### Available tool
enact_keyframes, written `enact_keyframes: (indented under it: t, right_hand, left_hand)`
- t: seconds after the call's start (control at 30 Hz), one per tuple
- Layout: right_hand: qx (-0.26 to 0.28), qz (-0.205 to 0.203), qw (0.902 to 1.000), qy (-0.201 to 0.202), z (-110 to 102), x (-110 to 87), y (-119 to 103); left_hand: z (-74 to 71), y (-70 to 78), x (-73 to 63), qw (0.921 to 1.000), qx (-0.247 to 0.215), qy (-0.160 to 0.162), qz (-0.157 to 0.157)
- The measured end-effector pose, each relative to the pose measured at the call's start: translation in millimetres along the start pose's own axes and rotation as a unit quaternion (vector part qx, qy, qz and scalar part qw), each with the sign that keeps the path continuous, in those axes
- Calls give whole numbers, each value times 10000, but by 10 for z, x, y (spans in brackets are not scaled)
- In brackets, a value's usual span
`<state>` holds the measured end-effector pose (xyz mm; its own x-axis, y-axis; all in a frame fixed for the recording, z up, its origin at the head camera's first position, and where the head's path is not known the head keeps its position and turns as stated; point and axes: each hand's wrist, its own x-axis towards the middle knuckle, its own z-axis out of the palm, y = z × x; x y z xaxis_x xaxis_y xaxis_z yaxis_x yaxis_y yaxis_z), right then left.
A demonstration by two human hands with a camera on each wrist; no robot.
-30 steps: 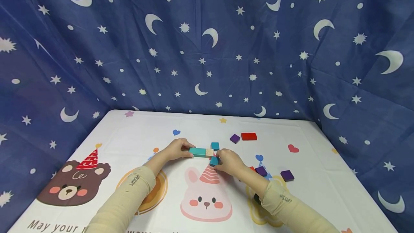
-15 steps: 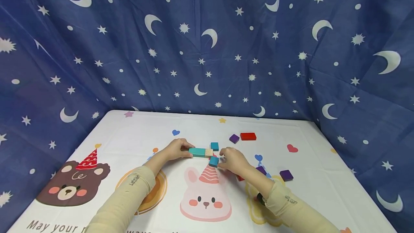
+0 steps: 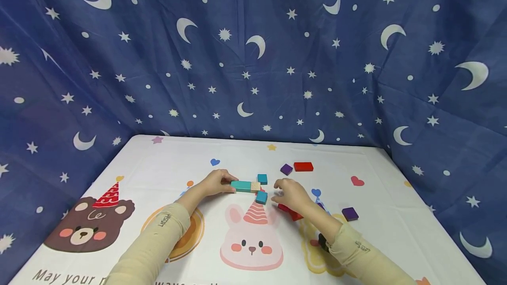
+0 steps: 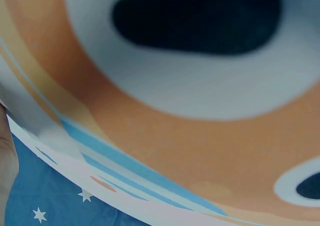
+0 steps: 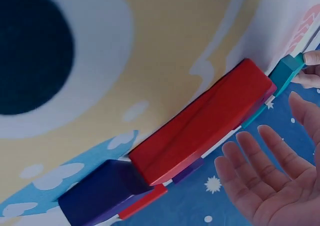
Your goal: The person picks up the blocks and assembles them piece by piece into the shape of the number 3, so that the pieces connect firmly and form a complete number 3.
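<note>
My left hand pinches the left end of a long teal block lying on the table, thumb on the near side. A small plain wooden block sits against the teal block's right end. Two blue blocks stand at that end, the far blue block behind it and the near blue block in front. Just right of the near one is my right hand, holding nothing, its fingers loosely spread. The left wrist view shows mostly tablecloth print, with a sliver of hand at its left edge.
Under my right forearm lie a red block and a purple block, partly hidden in the head view. Farther back are another purple block and a red block. One more purple block lies to the right.
My right hand has let go of the near blue block and drawn back to the right, uncovering more of the red block below it. The left hand has stayed in place.
</note>
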<state>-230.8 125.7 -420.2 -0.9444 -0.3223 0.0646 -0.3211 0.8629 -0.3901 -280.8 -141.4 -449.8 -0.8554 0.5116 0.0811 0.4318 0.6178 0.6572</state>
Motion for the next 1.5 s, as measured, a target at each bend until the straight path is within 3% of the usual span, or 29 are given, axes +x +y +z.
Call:
enact_keyframes:
  t: [0.2, 0.63, 0.87, 1.07, 1.27, 1.5]
  right_hand:
    - [1, 37, 10000, 62, -38, -8, 36]
    - [-6, 409, 9991, 91, -179, -119, 210]
    - [20, 97, 9999, 128, -311, -208, 361]
    - [-106, -229, 9996, 87, -443, -321, 514]
    - [-266, -71, 9996, 106, -549, -437, 619]
    - [-216, -137, 9995, 157, -653, -527, 736]
  left_hand:
    - [-9, -16, 19, 9999, -53, 1, -129]
    - [-35, -14, 34, 10000, 4, -27, -57]
    - [-35, -23, 55, 9999, 95, -24, 35]
    - [-8, -39, 44, 10000, 31, 4, -79]
    - [36, -41, 44, 10000, 8, -63, 75]
    - [26, -43, 25, 9999, -105, -11, -14]
